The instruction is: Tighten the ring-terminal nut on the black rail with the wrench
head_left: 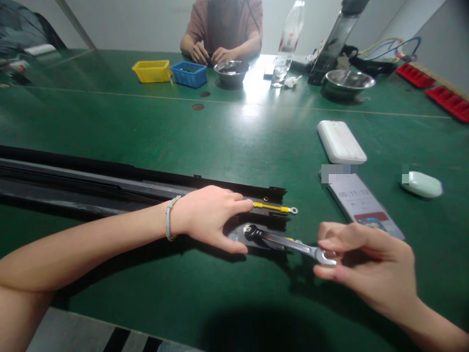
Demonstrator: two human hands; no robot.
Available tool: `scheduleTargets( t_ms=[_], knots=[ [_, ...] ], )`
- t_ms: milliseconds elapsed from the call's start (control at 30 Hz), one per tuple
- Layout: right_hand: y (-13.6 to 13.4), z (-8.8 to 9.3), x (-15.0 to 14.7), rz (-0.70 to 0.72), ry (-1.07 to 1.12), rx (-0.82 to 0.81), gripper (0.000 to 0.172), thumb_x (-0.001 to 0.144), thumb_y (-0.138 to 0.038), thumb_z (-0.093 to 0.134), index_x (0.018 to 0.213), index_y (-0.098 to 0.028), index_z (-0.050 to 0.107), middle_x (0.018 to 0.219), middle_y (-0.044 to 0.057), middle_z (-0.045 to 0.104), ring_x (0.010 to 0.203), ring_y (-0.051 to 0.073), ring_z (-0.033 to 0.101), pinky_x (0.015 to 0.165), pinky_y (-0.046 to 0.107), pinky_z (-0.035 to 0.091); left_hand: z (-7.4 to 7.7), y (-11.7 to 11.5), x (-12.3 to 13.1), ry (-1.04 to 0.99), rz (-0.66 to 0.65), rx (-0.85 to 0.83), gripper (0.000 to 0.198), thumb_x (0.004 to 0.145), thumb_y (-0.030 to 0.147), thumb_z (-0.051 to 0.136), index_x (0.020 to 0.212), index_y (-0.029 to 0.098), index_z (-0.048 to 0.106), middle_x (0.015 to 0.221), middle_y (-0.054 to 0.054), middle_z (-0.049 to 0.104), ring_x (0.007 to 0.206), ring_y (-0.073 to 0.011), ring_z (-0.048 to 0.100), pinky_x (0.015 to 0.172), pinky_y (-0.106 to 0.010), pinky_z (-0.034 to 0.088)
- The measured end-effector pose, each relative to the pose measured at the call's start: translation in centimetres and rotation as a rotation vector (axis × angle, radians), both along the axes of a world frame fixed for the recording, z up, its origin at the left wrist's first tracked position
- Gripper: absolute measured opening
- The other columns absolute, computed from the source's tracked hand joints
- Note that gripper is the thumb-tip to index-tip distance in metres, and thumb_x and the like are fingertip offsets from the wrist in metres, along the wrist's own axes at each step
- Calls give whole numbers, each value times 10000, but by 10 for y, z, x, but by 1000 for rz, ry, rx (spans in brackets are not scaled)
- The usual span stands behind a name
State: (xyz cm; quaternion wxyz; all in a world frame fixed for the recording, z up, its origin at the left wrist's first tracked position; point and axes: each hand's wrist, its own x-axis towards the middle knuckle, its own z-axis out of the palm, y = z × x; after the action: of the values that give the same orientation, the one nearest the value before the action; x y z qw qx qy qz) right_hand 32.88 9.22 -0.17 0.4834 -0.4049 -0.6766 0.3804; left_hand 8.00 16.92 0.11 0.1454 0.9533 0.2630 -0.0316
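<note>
My left hand (210,215) lies over the end of a long black metal rail (120,188), its fingers stretched out and its thumb apart. Beside its index fingertip a yellow wire (273,207) with a ring terminal sticks out past the rail's end. Between finger and thumb of my right hand (373,264) is the open-jaw end of a combination wrench (289,243). The wrench's other, black-looking end sits around a nut or bolt (248,229) on the rail, just right of my left thumb. Part of a second terminal shows behind the wrench.
Right of the rail lie a phone (366,205), a white power bank (340,142) and a pale case (423,185). Farther back stand a yellow bin (152,72), a blue bin (189,74), metal bowls (350,84) and bottles (289,44). A person (223,29) sits opposite.
</note>
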Motion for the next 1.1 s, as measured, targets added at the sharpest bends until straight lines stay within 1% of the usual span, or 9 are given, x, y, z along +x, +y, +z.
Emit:
scheduleTargets(
  t_ms=[133, 267, 467, 633, 700, 767, 933, 1000, 1100],
  knots=[
    [-1, 1, -2, 76, -2, 31, 195, 616, -191, 841, 723, -236, 685, 480, -51, 582, 396, 106, 503, 391, 230, 397, 1, 4, 2, 10, -1, -5, 546, 737, 678, 521, 975, 187, 533, 884, -58, 635, 760, -221, 628, 661, -288, 447],
    [-3, 1, 0, 85, -26, 46, 195, 619, -187, 840, 715, -232, 676, 491, -44, 589, 412, 114, 516, 404, 237, 410, 0, 6, 2, 15, 0, -4, 547, 739, 682, 516, 972, 188, 530, 887, -58, 633, 763, -223, 627, 664, -291, 448],
    [-4, -3, 4, 1, -43, 32, 197, 632, -187, 828, 763, -260, 701, 486, -59, 594, 427, 118, 540, 423, 230, 443, -2, 2, 0, 2, -1, -5, 557, 736, 678, 526, 995, 185, 537, 886, -56, 634, 758, -219, 627, 664, -290, 453],
    [-1, -5, 3, -166, -102, -1, 184, 631, -228, 818, 783, -288, 734, 489, -66, 593, 396, 102, 512, 368, 192, 420, 0, -5, -4, 2, -2, -10, 569, 740, 668, 532, 1031, 179, 541, 931, -69, 645, 799, -228, 636, 696, -294, 464],
    [1, -5, 2, -204, -120, -20, 177, 652, -225, 798, 809, -287, 744, 529, -54, 619, 437, 105, 547, 398, 187, 449, 2, -8, -5, 3, -4, -10, 573, 741, 669, 532, 1037, 177, 544, 938, -73, 647, 807, -229, 638, 703, -295, 467],
    [2, -6, 1, -224, -128, -35, 177, 685, -221, 772, 846, -292, 749, 587, -43, 643, 517, 116, 591, 468, 197, 497, 4, -11, -6, 4, -4, -10, 575, 742, 670, 533, 1038, 177, 545, 940, -74, 648, 812, -230, 640, 706, -294, 468],
    [4, -7, -1, -239, -135, -61, 159, 743, -231, 731, 891, -284, 749, 886, 15, 688, 747, 146, 641, 527, 211, 517, 7, -15, -7, 5, 4, -12, 553, 737, 670, 535, 1000, 184, 545, 915, -65, 644, 793, -229, 639, 688, -295, 466],
    [5, -8, 0, -232, -136, -61, 166, 756, -232, 720, 909, -293, 746, 959, 18, 670, 779, 144, 638, 544, 212, 522, 7, -16, -7, 5, 5, -11, 556, 736, 672, 535, 1004, 184, 544, 912, -64, 643, 789, -229, 638, 686, -296, 465],
    [5, -10, 2, -219, -149, -42, 173, 764, -237, 716, 916, -314, 744, 973, 3, 655, 756, 126, 625, 559, 207, 523, 6, -16, -7, 9, 6, -6, 554, 734, 673, 535, 997, 185, 543, 908, -65, 643, 788, -226, 637, 689, -295, 465]
  ],
)
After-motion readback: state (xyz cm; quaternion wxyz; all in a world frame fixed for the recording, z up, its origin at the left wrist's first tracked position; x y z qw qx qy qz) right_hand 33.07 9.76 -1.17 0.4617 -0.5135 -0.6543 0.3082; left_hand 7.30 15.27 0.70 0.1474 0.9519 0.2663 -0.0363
